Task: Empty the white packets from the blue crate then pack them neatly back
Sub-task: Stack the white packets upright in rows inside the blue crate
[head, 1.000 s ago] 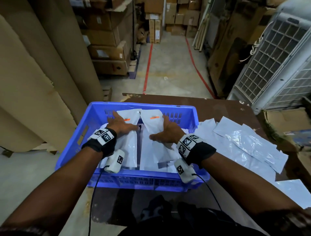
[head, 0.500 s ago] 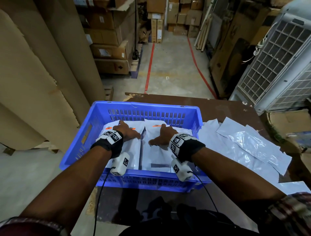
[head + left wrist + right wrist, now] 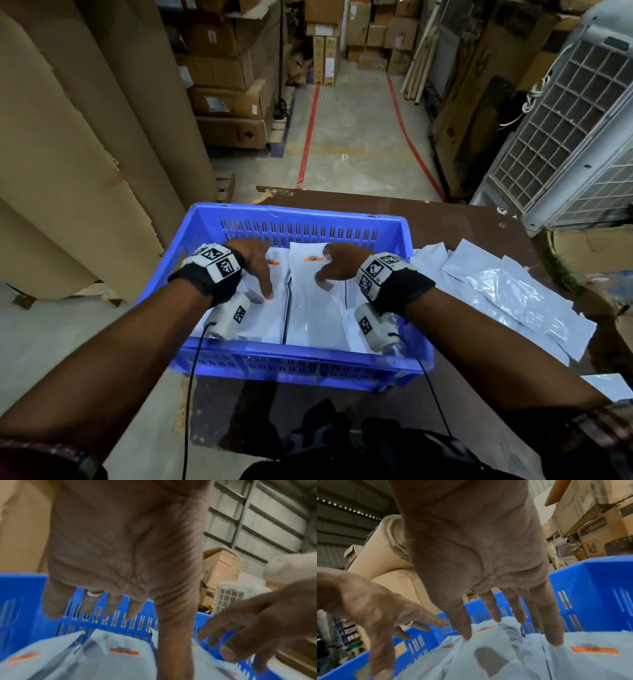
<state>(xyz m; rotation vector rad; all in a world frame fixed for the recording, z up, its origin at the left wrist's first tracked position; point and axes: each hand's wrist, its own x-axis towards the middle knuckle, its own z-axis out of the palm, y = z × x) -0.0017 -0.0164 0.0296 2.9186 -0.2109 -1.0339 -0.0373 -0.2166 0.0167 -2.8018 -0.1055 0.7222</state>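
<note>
The blue crate [image 3: 301,363] stands on the brown table [image 3: 445,222] with white packets [image 3: 315,308] lying flat in side-by-side stacks inside, orange labels toward the far wall. My left hand [image 3: 257,263] hovers just above the left stack, fingers spread and relaxed, holding nothing. My right hand [image 3: 337,265] hovers over the right stack in the same way. The left wrist view shows the left hand [image 3: 120,561] with straight fingers above the packets [image 3: 102,662] and crate wall [image 3: 25,601]. In the right wrist view the right hand [image 3: 488,574] has its fingertips close to the packets [image 3: 505,655].
More white packets [image 3: 507,291] lie spread on the table right of the crate, one [image 3: 609,385] at the near right edge. Cardboard rolls [image 3: 68,171] stand left, stacked boxes [image 3: 226,85] behind, a white grilled unit [image 3: 565,137] right.
Both hands were pressing flat on the packet stacks; now they have lifted off and drawn back slightly, fingers spread. The packets lie flatter in the crate.
</note>
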